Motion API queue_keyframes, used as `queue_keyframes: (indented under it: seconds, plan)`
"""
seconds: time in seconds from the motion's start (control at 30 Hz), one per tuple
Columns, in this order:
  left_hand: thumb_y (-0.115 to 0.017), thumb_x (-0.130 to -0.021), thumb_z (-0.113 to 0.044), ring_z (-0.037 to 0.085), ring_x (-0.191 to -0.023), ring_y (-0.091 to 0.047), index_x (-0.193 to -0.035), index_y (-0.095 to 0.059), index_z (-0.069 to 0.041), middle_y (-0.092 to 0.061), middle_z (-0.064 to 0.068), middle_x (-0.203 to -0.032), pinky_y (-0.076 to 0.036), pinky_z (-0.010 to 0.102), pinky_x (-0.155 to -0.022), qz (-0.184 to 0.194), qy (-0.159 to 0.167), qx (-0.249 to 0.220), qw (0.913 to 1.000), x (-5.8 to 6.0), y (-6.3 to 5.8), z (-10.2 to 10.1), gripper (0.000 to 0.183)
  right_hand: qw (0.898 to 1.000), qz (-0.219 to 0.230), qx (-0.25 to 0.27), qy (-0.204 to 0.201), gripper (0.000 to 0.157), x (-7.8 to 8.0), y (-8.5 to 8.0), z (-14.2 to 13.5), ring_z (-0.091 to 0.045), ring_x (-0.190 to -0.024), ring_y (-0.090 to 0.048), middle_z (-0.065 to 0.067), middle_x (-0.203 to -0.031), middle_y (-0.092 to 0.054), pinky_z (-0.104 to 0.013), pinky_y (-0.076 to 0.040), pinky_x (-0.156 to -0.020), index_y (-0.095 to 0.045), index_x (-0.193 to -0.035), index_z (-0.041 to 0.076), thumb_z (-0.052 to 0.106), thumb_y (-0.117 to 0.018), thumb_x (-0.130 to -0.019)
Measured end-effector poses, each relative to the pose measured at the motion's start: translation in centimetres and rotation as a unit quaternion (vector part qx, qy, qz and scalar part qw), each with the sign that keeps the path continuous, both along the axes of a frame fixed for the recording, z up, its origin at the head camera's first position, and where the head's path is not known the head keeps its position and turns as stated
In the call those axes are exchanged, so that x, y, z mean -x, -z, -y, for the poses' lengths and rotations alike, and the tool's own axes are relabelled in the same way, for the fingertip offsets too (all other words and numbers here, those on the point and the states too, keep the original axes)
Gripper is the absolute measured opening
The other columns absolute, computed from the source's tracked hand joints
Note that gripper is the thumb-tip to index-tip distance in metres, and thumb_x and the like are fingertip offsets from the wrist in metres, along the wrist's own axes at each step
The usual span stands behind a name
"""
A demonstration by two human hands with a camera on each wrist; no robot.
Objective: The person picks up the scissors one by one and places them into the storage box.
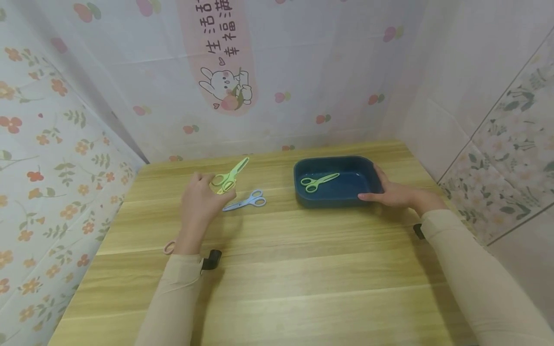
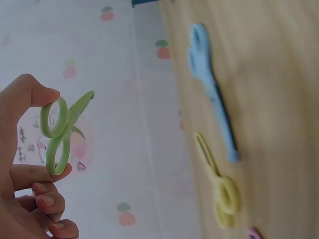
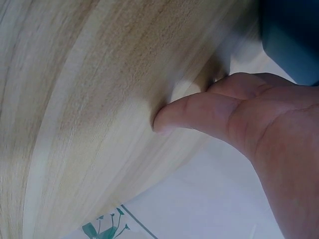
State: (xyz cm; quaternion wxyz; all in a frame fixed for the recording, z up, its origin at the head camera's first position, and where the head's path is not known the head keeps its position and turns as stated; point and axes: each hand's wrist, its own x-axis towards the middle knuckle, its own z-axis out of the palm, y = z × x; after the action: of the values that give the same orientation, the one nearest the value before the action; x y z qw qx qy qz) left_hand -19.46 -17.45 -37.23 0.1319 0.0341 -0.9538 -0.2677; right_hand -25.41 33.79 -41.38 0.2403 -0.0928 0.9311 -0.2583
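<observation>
My left hand [image 1: 201,199] pinches light green scissors [image 2: 60,132] by their finger loops, thumb on one loop and a finger on the other. They are raised off the table, blades pointing away. Yellow scissors [image 2: 227,196] lie on the table below, partly covered by the scissors and hand in the head view. Light blue scissors [image 1: 246,201] rest just right of them. At the right end of a dark blue bin [image 1: 333,199], my right hand [image 1: 394,193] has its straight thumb by the front wall and fingers along the end. Green scissors [image 1: 319,182] lie inside the bin.
A pink scissor loop [image 1: 169,247] shows beside my left wrist, the rest hidden under the arm. The wooden table [image 1: 303,274] meets patterned cloth walls [image 1: 346,72] at the back and sides.
</observation>
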Motion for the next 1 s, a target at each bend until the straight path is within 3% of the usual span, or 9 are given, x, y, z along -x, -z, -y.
queue_keyframes:
  seconds: [0.2,0.47,0.57,0.77,0.87,1.0]
  plan:
    - [-0.076,-0.081,-0.044,0.039,-0.109,-0.063,-0.14,-0.065,0.002,-0.059,0.019,-0.133,-0.057,0.053,-0.088,-0.023,0.037,-0.008,0.999,1.1,-1.3,-1.5,0.075,1.0,0.001,0.002,0.003,0.127,0.0,0.2,-0.1,-0.068,-0.154,-0.009,-0.038,-0.171,0.014,-0.081,-0.018,-0.121,0.04,-0.16,0.018,0.07,-0.058,-0.099]
    - [-0.077,-0.08,-0.043,0.031,-0.104,-0.053,-0.141,-0.066,-0.003,-0.058,0.015,-0.126,-0.052,0.046,-0.084,0.004,0.068,-0.045,0.9967,2.3,-3.5,-4.2,0.075,1.0,-0.003,0.0,0.0,0.128,0.0,0.4,-0.2,-0.067,-0.154,-0.012,-0.039,-0.171,0.014,-0.08,-0.02,-0.121,0.04,-0.16,0.015,0.07,-0.058,-0.099]
    - [-0.076,-0.08,-0.044,0.031,-0.112,-0.056,-0.14,-0.068,-0.005,-0.061,0.014,-0.13,-0.053,0.049,-0.09,0.001,0.085,-0.052,0.995,3.1,-4.4,-5.3,0.072,1.0,-0.004,0.001,0.001,0.127,0.1,0.3,-0.2,-0.067,-0.154,-0.012,-0.039,-0.171,0.014,-0.08,-0.021,-0.121,0.04,-0.16,0.015,0.07,-0.058,-0.099]
    - [-0.074,-0.082,-0.048,0.029,-0.107,-0.056,-0.136,-0.07,-0.003,-0.062,0.011,-0.124,-0.054,0.046,-0.088,0.01,0.129,-0.056,0.99,5.0,-6.1,-7.8,0.071,1.0,-0.006,-0.012,-0.001,0.128,0.2,0.3,-0.5,-0.068,-0.152,-0.018,-0.041,-0.171,0.01,-0.079,-0.024,-0.12,0.039,-0.16,0.014,0.072,-0.057,-0.098]
    - [-0.076,-0.08,-0.045,0.026,-0.104,-0.055,-0.13,-0.072,-0.005,-0.062,0.01,-0.12,-0.052,0.042,-0.085,0.01,0.147,-0.054,0.9875,5.8,-6.7,-9.4,0.064,1.0,-0.005,-0.019,-0.001,0.128,0.0,0.2,-0.3,-0.068,-0.152,-0.02,-0.042,-0.171,0.006,-0.079,-0.026,-0.119,0.039,-0.16,0.014,0.073,-0.056,-0.098]
    - [-0.078,-0.081,-0.041,0.024,-0.099,-0.053,-0.107,-0.073,-0.006,-0.061,0.009,-0.11,-0.049,0.037,-0.078,0.004,0.181,-0.054,0.9821,6.7,-7.4,-11.4,0.045,1.0,-0.004,-0.029,0.0,0.128,-0.3,-0.1,0.0,-0.068,-0.151,-0.024,-0.043,-0.17,0.002,-0.079,-0.028,-0.118,0.039,-0.16,0.015,0.075,-0.055,-0.098]
